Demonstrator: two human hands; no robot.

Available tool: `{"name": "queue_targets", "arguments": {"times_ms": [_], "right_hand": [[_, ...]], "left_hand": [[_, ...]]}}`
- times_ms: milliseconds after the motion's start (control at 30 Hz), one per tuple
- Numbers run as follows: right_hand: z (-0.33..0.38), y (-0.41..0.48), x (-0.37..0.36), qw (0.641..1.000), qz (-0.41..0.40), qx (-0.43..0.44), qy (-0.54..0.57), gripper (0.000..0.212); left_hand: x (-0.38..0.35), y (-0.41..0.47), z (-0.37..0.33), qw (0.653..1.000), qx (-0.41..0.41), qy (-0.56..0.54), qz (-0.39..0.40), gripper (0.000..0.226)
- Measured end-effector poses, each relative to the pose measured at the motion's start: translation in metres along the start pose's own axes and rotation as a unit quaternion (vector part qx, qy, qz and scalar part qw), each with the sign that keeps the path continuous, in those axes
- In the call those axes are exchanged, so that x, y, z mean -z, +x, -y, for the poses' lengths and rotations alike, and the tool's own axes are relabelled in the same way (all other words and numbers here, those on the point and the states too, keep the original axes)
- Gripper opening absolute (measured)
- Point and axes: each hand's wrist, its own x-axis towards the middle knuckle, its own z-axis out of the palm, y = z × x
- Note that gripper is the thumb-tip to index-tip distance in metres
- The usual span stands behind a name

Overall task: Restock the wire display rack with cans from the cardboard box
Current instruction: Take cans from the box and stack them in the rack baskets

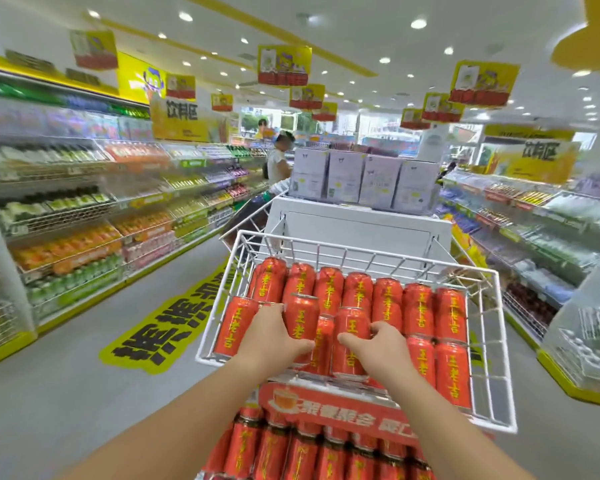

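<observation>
Seating the left can (300,318) and right can (350,329) in the near row of the wire display rack (361,250), the left hand (274,334) and right hand (378,348) each hold one, fingers (274,312) curled round it, so releasing and fetching more from the unseen cardboard box likely comes next.
</observation>
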Motion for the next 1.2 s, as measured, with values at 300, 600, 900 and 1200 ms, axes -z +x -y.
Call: {"name": "queue_targets", "arguments": {"times_ms": [300,600,900,1200], "right_hand": [[-0.015,0.014,-0.021,1.0,0.008,-0.015,0.01,0.04],[-0.015,0.003,-0.028,1.0,0.03,-0.001,0.004,0.066],[-0.017,-0.004,-0.03,0.998,0.048,0.026,-0.037,0.085],[-0.022,0.0,-0.032,0.996,0.059,0.025,-0.067,0.082]], "left_hand": [[-0.037,0.002,-0.005,0.984,-0.027,0.158,0.073,0.099],[-0.022,0.015,0.009,0.924,-0.101,0.367,0.02,0.093],[-0.033,0.019,0.012,0.905,-0.178,0.384,0.031,0.093],[-0.034,0.02,0.021,0.897,-0.178,0.402,0.042,0.095]]}}
